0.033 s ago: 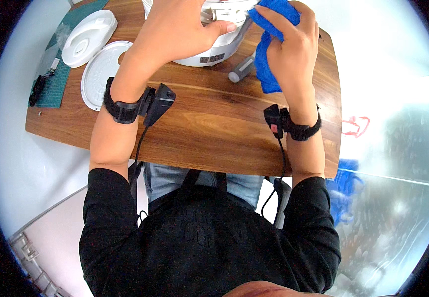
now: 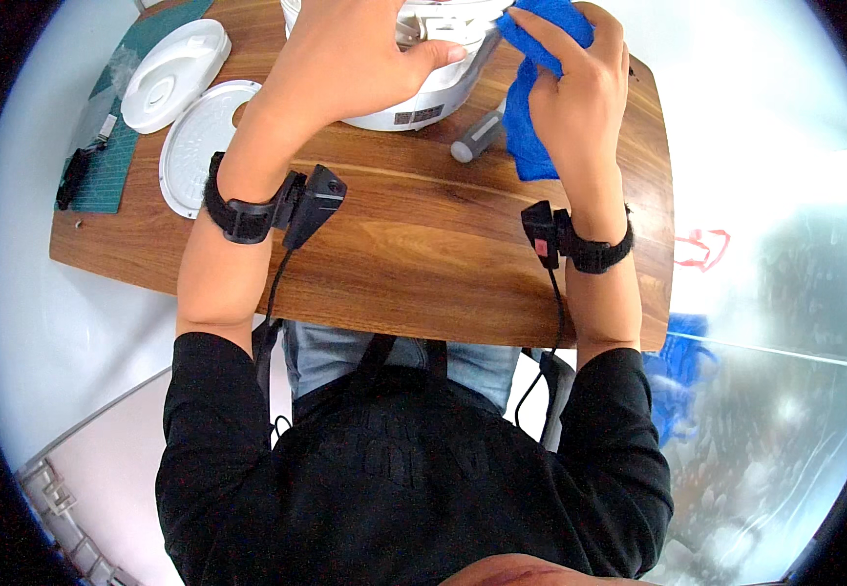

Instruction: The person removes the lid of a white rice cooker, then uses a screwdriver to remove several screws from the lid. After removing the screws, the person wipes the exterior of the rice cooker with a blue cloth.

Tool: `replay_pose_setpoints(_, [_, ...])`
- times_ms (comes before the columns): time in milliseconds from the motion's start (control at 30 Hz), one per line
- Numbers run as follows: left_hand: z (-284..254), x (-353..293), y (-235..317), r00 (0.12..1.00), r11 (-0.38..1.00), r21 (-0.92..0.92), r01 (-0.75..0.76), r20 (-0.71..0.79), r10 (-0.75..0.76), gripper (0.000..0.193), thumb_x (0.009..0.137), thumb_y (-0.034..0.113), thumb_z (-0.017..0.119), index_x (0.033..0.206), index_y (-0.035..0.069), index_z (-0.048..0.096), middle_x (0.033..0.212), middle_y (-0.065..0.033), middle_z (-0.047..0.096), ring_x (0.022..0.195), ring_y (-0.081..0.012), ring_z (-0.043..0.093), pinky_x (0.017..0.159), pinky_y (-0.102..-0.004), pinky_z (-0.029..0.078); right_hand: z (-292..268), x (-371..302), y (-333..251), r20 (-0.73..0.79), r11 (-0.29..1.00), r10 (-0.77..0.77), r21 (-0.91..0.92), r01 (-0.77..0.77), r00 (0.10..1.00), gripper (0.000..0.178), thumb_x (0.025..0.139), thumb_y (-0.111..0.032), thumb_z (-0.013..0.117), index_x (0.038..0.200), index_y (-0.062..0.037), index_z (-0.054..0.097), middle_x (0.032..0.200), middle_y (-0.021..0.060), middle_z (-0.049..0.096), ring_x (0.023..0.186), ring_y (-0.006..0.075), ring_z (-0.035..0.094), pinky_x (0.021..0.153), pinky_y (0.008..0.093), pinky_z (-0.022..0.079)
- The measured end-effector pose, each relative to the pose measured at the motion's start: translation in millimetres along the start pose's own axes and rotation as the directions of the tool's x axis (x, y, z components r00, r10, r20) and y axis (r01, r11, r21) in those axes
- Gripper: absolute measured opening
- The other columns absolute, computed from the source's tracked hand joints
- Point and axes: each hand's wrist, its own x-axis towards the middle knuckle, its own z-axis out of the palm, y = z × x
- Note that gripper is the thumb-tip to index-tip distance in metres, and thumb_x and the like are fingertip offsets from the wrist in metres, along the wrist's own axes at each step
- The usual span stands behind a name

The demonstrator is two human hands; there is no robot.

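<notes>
At the top edge stands a white round appliance housing (image 2: 406,115), its upper side exposing inner parts; the picture cuts it off. My left hand (image 2: 355,68) lies over its left side, the thumb reaching across the rim and the other fingers out of view. On the right, my right hand (image 2: 580,93) grips a crumpled blue cloth (image 2: 531,137) against the housing's right edge, index finger pressing on it. Below the cloth, a screwdriver with a grey handle (image 2: 477,137) rests on the table, partly covered.
Left of the housing, a white oval cover (image 2: 177,73) and a white round plate (image 2: 189,161) lie on the wooden table (image 2: 394,244). A green cutting mat (image 2: 111,181) bears a black cable (image 2: 74,181). Both my wrists carry strapped black devices with cables.
The blue cloth and my right fingers have shifted very slightly. My left hand and the housing stay in place.
</notes>
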Motion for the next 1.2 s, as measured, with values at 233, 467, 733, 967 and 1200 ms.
replay_pose_setpoints(233, [-0.7,0.5,0.4,1.000,1.000,-0.020,-0.010,0.000,0.010,0.032,0.076,0.017,0.084,0.099,0.007,0.063,0.088,-0.0121,0.072,0.089,-0.0320,0.068,0.090,-0.0424,0.036,-5.2,-3.4,-13.3,0.097,0.998,0.059,-0.013,-0.058,0.994,0.046,0.074,0.010,0.066,0.116,-0.0076,0.074,0.126,0.0238,0.057,0.112,0.0442,0.056,0.093,0.0497,0.049])
replay_pose_setpoints(467, [-2.4,-0.1,-1.0,1.000,1.000,-0.017,0.006,0.007,-0.006,0.032,0.077,0.019,0.084,0.098,0.007,0.064,0.089,-0.0112,0.072,0.089,-0.0317,0.067,0.088,-0.0420,0.037,-3.4,-5.9,-14.0,0.100,0.998,0.031,0.053,-0.037,0.994,0.050,0.073,0.014,0.060,0.116,-0.0072,0.072,0.130,0.0256,0.054,0.116,0.0467,0.054,0.097,0.0516,0.048])
replay_pose_setpoints(733, [0.4,-0.7,1.0,0.997,0.999,0.016,-0.046,-0.067,0.047,0.038,0.075,0.029,0.087,0.098,0.006,0.067,0.095,-0.0124,0.072,0.089,-0.0326,0.066,0.092,-0.0412,0.039,10.9,-14.2,2.2,-0.038,0.998,0.007,-0.061,-0.009,0.999,0.049,0.072,0.003,0.070,0.112,-0.0248,0.079,0.129,0.0144,0.058,0.108,0.0391,0.059,0.088,0.0495,0.051])
replay_pose_setpoints(967, [8.8,12.6,-16.6,0.928,0.938,0.132,-0.321,-0.153,0.339,0.040,0.074,0.028,0.084,0.103,0.004,0.070,0.101,-0.0158,0.071,0.093,-0.0360,0.067,0.088,-0.0460,0.048,12.1,-5.8,22.6,-0.050,0.999,0.028,0.034,-0.026,0.998,0.044,0.073,0.011,0.063,0.110,-0.0065,0.078,0.126,0.0264,0.057,0.113,0.0463,0.057,0.096,0.0509,0.050])
replay_pose_setpoints(1200, [8.7,8.8,-18.4,0.958,0.960,0.129,-0.247,-0.118,0.262,0.042,0.074,0.026,0.082,0.107,0.004,0.071,0.102,-0.0169,0.070,0.095,-0.0382,0.066,0.087,-0.0479,0.051,-3.5,-1.7,-2.2,0.044,0.999,0.040,-0.018,-0.040,0.998,0.043,0.073,0.011,0.064,0.110,-0.0060,0.078,0.126,0.0255,0.057,0.113,0.0446,0.058,0.094,0.0500,0.051])
